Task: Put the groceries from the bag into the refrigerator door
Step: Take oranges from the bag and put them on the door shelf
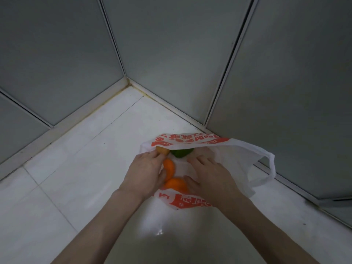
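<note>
A white plastic bag (245, 161) with orange-red print lies open on the white floor. Inside it I see two orange fruits, one (169, 167) beside my left hand and one (176, 184) nearer to me, plus a yellow-orange piece (162, 150) and a green fruit (181, 153) at the far side. My left hand (146, 172) reaches into the bag, its fingers curled around the upper orange fruit. My right hand (211, 178) rests flat inside the bag, fingers spread, its thumb touching the nearer orange fruit. No refrigerator door is in view.
Grey glass panels with pale frames (125, 77) meet in a corner just behind the bag. The floor is white glossy tile (66, 168). A bag handle (272, 168) loops out to the right, close to the right-hand panel.
</note>
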Demonstrator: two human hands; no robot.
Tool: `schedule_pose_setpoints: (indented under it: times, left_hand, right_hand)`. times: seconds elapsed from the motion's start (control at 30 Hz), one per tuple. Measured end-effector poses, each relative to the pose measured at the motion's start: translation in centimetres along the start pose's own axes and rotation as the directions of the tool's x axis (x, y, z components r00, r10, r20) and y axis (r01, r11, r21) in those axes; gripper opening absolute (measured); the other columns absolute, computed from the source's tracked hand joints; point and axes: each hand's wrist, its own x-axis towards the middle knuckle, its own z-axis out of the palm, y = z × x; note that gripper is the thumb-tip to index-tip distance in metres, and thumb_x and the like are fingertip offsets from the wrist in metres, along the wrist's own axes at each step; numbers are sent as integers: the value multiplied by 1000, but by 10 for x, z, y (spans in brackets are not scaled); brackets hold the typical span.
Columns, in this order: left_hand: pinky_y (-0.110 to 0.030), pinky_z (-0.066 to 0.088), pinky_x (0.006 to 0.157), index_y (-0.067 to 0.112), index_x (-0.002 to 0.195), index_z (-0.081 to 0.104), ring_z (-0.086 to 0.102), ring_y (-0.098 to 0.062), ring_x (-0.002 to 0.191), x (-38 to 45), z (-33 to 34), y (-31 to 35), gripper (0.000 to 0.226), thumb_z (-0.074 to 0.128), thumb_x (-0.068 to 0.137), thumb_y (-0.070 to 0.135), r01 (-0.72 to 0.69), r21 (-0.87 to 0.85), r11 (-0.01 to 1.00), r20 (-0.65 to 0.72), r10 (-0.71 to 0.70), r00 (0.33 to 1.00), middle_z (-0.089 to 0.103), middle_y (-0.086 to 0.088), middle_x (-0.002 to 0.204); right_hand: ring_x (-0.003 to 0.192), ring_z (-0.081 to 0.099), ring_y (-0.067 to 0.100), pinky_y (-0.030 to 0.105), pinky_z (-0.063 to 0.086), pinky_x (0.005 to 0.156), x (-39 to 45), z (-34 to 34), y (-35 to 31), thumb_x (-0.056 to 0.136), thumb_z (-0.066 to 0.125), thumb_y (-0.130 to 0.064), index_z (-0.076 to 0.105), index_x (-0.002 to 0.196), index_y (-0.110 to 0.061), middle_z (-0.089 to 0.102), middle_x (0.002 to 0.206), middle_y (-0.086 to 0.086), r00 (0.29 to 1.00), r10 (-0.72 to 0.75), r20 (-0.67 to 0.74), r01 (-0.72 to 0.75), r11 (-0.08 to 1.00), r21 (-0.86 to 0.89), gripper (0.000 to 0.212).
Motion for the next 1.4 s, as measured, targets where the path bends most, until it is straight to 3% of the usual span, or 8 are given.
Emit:
schedule_pose_setpoints:
  times: [0.13, 0.3, 0.53, 0.8, 1.0, 1.13, 1.27, 1.4]
  left_hand:
    - [-35, 43, 100, 25, 141, 52, 58, -27, 121, 9, -5, 0, 50, 64, 92, 29, 75, 165, 983, 62, -87, 994, 61, -3, 132]
    - [-32, 43, 108, 20, 147, 54, 55, -27, 135, 16, 3, 2, 54, 65, 94, 19, -55, 41, 998, 83, 52, 995, 56, -3, 149]
    - [-39, 41, 117, 22, 163, 24, 47, -31, 143, 16, 25, -2, 88, 65, 91, 53, -14, 111, 994, 89, 4, 996, 36, -5, 166]
    - [-38, 42, 115, 21, 163, 19, 50, -33, 140, 23, 39, 0, 85, 65, 96, 48, 66, 147, 987, 63, -76, 995, 37, -12, 162]
    - [-41, 38, 120, 20, 160, 30, 48, -31, 145, 14, 38, 4, 84, 66, 93, 54, 42, 66, 997, -1, -42, 999, 41, -8, 163]
    - [-38, 46, 105, 20, 157, 33, 58, -30, 126, 9, 21, 13, 83, 69, 90, 55, 42, -75, 996, -12, -42, 999, 54, -7, 148]
    - [-41, 53, 95, 22, 163, 21, 59, -29, 119, -13, -11, 39, 95, 68, 90, 60, 111, -216, 970, -19, -117, 993, 55, -6, 141]
    - [-39, 55, 89, 24, 154, 38, 58, -27, 117, -48, -58, 77, 83, 75, 87, 57, 169, -361, 917, -56, -202, 978, 53, -4, 138]
  right_hand:
    - [113, 60, 19, 29, 45, 88, 6, 7, -7, 103, 46, -60, 50, 136, -24, 59, 130, 0, 988, 82, 128, -78, 996, -31, 48]
    - [119, 60, 23, 37, 48, 95, 11, 17, -14, 98, 52, -64, 51, 139, -22, 59, 130, 2, 978, 79, 193, -89, 995, 42, 58]
    - [113, 63, 24, 44, 51, 102, 12, 34, -20, 88, 56, -76, 56, 126, -21, 65, 123, 4, 974, 82, 212, -92, 995, 38, 67]
    - [109, 65, 24, 45, 51, 103, 13, 43, -26, 93, 54, -71, 58, 120, -17, 67, 117, 5, 932, 82, 354, -126, 987, 101, 61]
    - [114, 59, 22, 37, 52, 97, 5, 35, -17, 94, 64, -59, 48, 131, -18, 56, 127, 4, 936, 139, 323, -207, 960, 189, 57]
    - [106, 53, 22, 31, 46, 86, -9, 3, -8, 90, 73, -49, 40, 141, -17, 44, 138, 8, 945, 182, 273, -253, 935, 249, 68]
    - [117, 57, 23, 30, 48, 91, -36, -46, -6, 86, 78, -50, 38, 147, -19, 39, 143, 5, 945, 218, 243, -285, 914, 288, 79]
    - [116, 57, 19, 28, 46, 87, -74, -112, -12, 88, 78, -46, 38, 149, -23, 45, 141, 1, 954, 204, 218, -272, 894, 355, 77]
